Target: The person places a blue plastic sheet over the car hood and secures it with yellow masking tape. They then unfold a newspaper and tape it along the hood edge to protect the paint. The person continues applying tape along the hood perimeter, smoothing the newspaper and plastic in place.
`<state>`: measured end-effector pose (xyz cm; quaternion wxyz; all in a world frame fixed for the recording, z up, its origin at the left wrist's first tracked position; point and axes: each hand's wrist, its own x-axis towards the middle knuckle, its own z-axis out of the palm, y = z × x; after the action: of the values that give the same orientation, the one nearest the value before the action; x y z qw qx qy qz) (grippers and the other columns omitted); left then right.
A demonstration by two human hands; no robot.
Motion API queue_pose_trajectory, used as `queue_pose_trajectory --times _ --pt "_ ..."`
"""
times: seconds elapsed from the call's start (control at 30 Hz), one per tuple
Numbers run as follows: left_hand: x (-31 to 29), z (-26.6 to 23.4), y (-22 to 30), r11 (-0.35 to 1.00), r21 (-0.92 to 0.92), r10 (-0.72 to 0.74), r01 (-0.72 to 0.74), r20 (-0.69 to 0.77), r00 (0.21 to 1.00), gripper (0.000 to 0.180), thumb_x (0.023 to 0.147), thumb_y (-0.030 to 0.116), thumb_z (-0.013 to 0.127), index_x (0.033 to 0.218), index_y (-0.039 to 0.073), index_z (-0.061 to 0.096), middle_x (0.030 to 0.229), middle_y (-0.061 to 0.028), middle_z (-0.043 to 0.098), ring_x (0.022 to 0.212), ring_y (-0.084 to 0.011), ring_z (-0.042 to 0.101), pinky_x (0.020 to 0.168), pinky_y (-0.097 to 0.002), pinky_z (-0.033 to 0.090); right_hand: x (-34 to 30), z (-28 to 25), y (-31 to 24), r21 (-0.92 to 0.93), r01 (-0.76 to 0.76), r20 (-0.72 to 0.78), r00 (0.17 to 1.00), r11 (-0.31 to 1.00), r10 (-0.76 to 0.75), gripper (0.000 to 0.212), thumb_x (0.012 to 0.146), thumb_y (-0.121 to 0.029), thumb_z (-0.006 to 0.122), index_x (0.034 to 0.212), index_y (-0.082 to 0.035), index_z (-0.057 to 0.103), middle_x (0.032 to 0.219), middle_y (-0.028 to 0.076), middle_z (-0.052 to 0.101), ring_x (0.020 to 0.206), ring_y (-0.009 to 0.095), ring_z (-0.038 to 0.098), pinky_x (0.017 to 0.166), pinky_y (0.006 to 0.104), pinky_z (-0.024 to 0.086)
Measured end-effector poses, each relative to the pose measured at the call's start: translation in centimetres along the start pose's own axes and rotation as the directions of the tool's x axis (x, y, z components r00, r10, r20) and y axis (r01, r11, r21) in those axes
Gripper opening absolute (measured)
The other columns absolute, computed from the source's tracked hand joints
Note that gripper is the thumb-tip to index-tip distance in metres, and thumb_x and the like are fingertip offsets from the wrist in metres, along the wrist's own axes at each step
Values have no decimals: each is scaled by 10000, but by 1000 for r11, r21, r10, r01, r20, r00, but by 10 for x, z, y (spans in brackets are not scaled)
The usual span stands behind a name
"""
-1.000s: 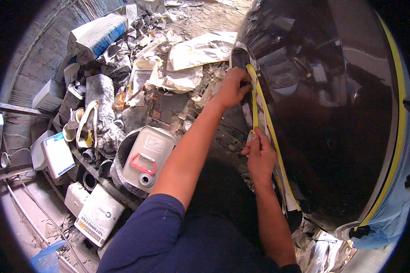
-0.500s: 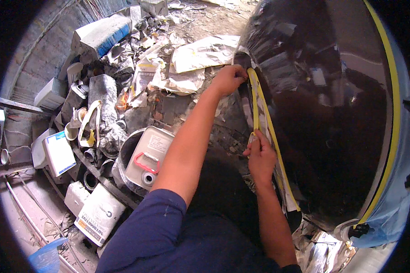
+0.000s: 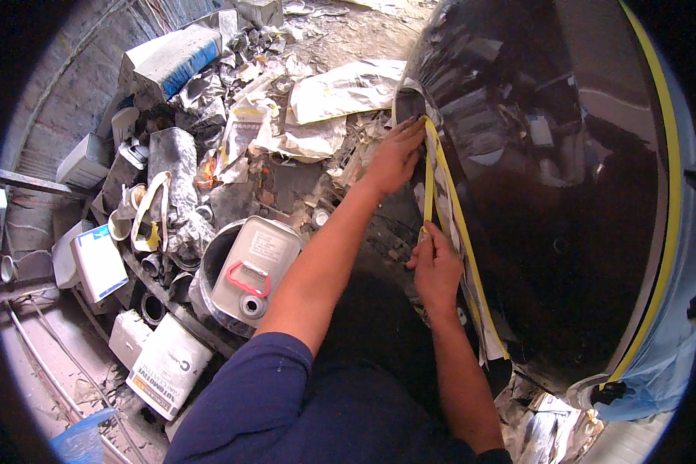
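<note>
Left hand [image 3: 394, 155] flat, fingers pressing yellow tape [image 3: 447, 203] at far end onto glossy black panel [image 3: 564, 193], anchoring it | right hand [image 3: 435, 267] nearer, apparently pinching tape taut along panel's left edge | litter-strewn floor [image 3: 363, 31] left.

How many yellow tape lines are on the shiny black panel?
2. One tape line runs down the panel's left edge, by both hands. The other curves along its right edge. More may be hidden.
</note>
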<state>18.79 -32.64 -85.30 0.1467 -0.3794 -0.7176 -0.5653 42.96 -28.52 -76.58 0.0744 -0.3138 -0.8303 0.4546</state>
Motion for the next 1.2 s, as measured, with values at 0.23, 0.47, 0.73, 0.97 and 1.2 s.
queue_pose_trajectory --times 0.23,0.47,0.73,0.97,1.2 --pt "-12 -1 13 994 -6 -107 107 -84 991 405 919 76 776 1321 30 757 1406 -157 708 1299 -427 636 1109 -499 526 0 0 3 -51 -2 -21 1000 999 1 384 1152 -172 560 1482 -12 674 886 118 745 686 212 743 709 391 621" --pt "-1 -10 16 997 41 -64 65 -22 998 423 863 141 863 1255 37 744 1326 -146 702 1267 -425 623 1086 -501 524 0 2 4 -35 39 -41 998 999 -41 380 1154 -185 572 1479 -13 670 886 120 755 672 194 742 702 383 617" --pt "22 -23 8 991 124 -74 49 203 976 650 751 280 962 1291 33 698 1330 -184 653 1294 -432 585 1110 -509 508 2 5 -3 74 -57 -35 998 996 60 383 1163 -151 558 1502 -18 678 917 77 728 704 114 702 694 301 583" --pt "19 -20 3 993 107 -67 51 147 987 710 689 313 995 1278 47 699 1308 -181 651 1270 -442 585 1099 -521 511 4 8 -4 217 -127 10 992 968 128 399 1188 -200 528 1510 -9 664 933 63 694 695 110 672 680 299 588" --pt "23 -17 9 983 155 -122 95 176 977 693 688 319 993 1249 49 687 1291 -182 650 1243 -443 588 1084 -529 514 8 17 8 369 -200 33 979 908 202 395 1187 -210 537 1527 -46 654 963 112 721 701 145 711 688 335 632"
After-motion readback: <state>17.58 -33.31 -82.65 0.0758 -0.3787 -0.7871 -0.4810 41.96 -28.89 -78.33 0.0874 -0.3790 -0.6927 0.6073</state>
